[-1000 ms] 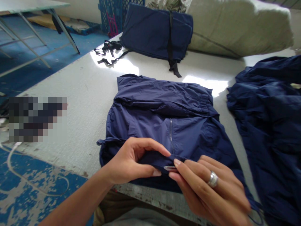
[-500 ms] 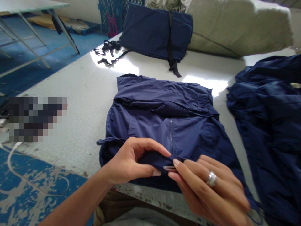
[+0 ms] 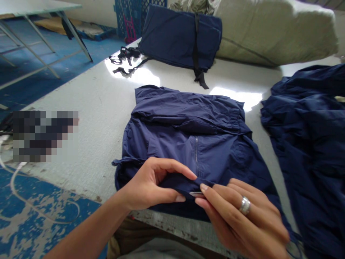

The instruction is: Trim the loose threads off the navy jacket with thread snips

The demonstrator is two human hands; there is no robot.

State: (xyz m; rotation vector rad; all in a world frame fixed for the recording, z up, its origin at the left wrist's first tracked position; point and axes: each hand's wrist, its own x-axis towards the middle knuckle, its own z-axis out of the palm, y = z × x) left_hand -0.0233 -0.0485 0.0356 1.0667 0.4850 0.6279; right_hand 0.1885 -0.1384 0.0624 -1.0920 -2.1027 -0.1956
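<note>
A white work table point(image 3: 88, 133) fills the middle of the frame, with a blue floor point(image 3: 40, 212) at lower left. A beige sack point(image 3: 275, 32) lies at upper right, beside a strapped navy bundle point(image 3: 178, 39) at top center, and loose navy fabric point(image 3: 307, 144) lies at right. A navy jacket point(image 3: 188, 144) lies flat at center, just apart from that fabric. At bottom center, the left hand point(image 3: 148, 185) is curled, pinching the jacket's hem point(image 3: 180, 185). The right hand point(image 3: 237, 216), wearing a silver ring point(image 3: 244, 205), pinches the same hem beside a small metal sliver point(image 3: 196, 194).
</note>
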